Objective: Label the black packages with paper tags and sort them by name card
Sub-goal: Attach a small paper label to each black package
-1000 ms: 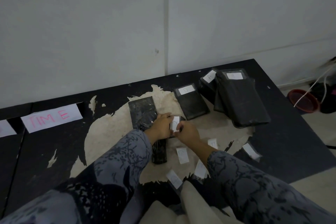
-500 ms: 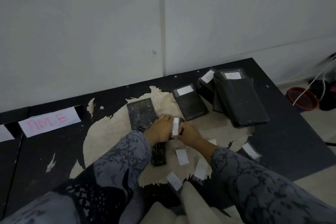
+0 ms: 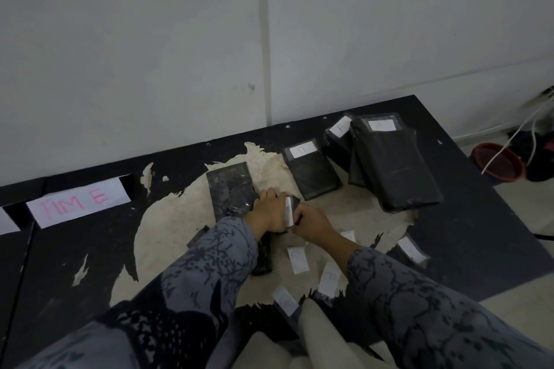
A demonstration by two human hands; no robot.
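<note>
In the head view, a paper tag (image 3: 289, 212) is held upright between the two hands over the worn middle of the worktop (image 3: 467, 237). It is gripped by the left hand (image 3: 269, 214), whose fingers are curled round its far edge, and pinched from the near side by the right hand (image 3: 311, 220), seemingly so that it can be prepared for sticking. Whether a thin dark object is also held by the right hand cannot be told.

An unlabelled black package (image 3: 232, 189) is kept directly beyond the left hand, probably as the next surface to be tagged. Labelled packages are set aside to the right: one marked D (image 3: 311, 169), then a stack topped by a package marked A (image 3: 392, 162). Loose tags (image 3: 298, 260) are spread near the right forearm, within easy reach. A name card reading TIM E (image 3: 78, 205) lies well apart on the left, presumably marking a sorting place.
</note>
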